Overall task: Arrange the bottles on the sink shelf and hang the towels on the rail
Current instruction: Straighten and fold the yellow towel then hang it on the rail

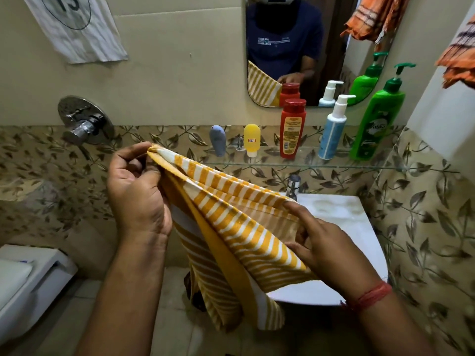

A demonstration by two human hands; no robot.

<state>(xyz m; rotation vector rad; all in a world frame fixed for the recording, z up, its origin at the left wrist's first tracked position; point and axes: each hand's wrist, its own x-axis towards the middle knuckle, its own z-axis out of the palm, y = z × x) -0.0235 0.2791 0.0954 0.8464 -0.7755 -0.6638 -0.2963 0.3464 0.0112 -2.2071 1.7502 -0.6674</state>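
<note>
Here, a person is holding a yellow-and-white striped towel stretched between both hands above the white sink. The left hand is pinching one gathered corner, raised near the wall tap, while the right hand is gripping the opposite edge lower down, its fingers curled into the cloth over the basin. The towel's long axis is running from upper left to lower right between the hands, with its loose folds hanging below them toward the floor.

On the glass shelf under the mirror, five bottles are standing in a row: a grey-blue tube, a small yellow bottle, a red bottle, a white-and-blue pump bottle and a green pump bottle. That part of the job appears finished.

An orange towel is hanging at the upper right, and the rail itself is not showing. The rail probably lies that way, above and to the right of the hands, so the right hand seems nearer and would likely be leading the lift.
</note>
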